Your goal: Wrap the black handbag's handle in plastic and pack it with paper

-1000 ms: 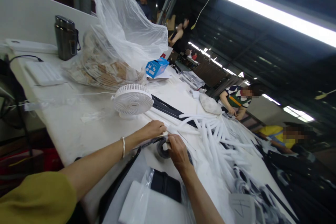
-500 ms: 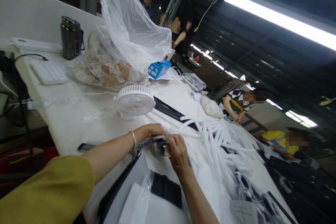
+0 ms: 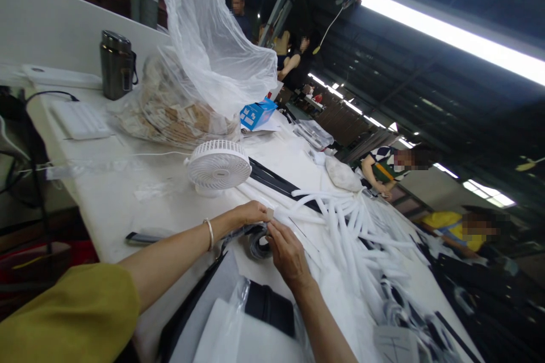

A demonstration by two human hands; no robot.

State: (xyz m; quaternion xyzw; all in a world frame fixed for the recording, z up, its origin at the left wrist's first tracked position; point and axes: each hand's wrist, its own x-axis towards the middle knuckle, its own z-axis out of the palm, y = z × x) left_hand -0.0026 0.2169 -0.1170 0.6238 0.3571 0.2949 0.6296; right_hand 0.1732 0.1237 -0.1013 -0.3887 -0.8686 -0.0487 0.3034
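Note:
My left hand (image 3: 254, 212) is closed, with a small tan card (image 3: 269, 214) pinched at its fingertips. Just below and to the right, my right hand (image 3: 290, 253) has its fingers pressed together at the edge of a dark coiled strap (image 3: 256, 245), which looks wrapped in clear plastic. The coil hangs between the hands, above the table's near edge. Its far side is partly hidden by the right fingers. Closer to me lies a black folded piece (image 3: 270, 307) in a clear bag, on top of white sheets (image 3: 221, 326).
A white fan (image 3: 219, 164) stands beyond my hands, before a plastic bag of tan cards (image 3: 179, 122). White foam tubes (image 3: 347, 221) spread to the right. A dark flask (image 3: 116, 65), a blue box (image 3: 258, 113) and a grey-handled tool (image 3: 147, 237) are on the table. Co-workers sit across.
The tan card was by the coil under my right fingers; now it shows at my left fingertips. My left hand has lifted slightly off the plastic, and the coil's end is more exposed.

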